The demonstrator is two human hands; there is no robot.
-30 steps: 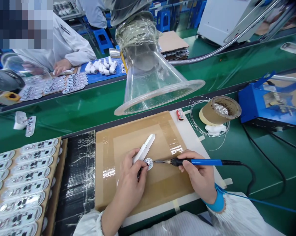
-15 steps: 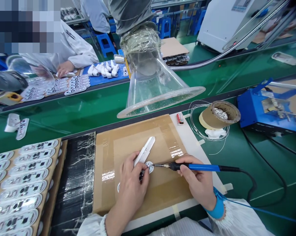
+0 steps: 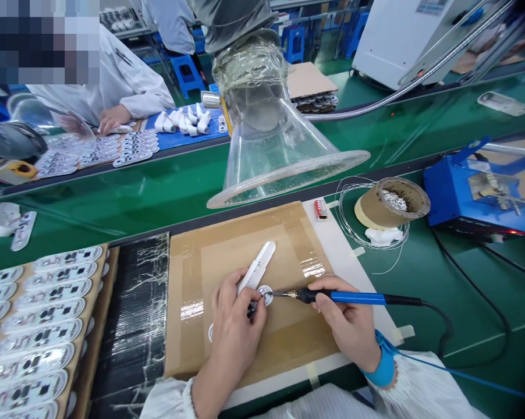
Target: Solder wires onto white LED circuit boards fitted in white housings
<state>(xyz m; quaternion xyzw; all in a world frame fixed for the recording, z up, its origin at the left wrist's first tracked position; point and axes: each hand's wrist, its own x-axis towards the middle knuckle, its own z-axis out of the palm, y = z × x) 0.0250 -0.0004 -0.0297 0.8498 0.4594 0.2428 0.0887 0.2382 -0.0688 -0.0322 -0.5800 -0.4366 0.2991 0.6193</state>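
Note:
My left hand (image 3: 235, 326) pins a white, elongated plastic part (image 3: 258, 269) and a small round circuit board (image 3: 265, 294) against the taped cardboard pad (image 3: 227, 256). My right hand (image 3: 348, 321) grips a blue-handled soldering iron (image 3: 354, 298) like a pen. Its metal tip touches the round board just right of my left fingers. A blue wrist strap (image 3: 382, 361) sits on my right wrist.
A clear fume-extraction funnel (image 3: 280, 157) hangs over the pad. A solder-wire coil and cardboard ring (image 3: 391, 203) lie at right, beside a blue soldering station (image 3: 476, 189). A tray of white boards (image 3: 31, 326) sits at left. Another person's hand (image 3: 109, 118) works across the green conveyor (image 3: 114, 192).
The view shifted slightly; both hands stay in place, the iron tip still at the round board. Two white parts on the conveyor at left drifted further left.

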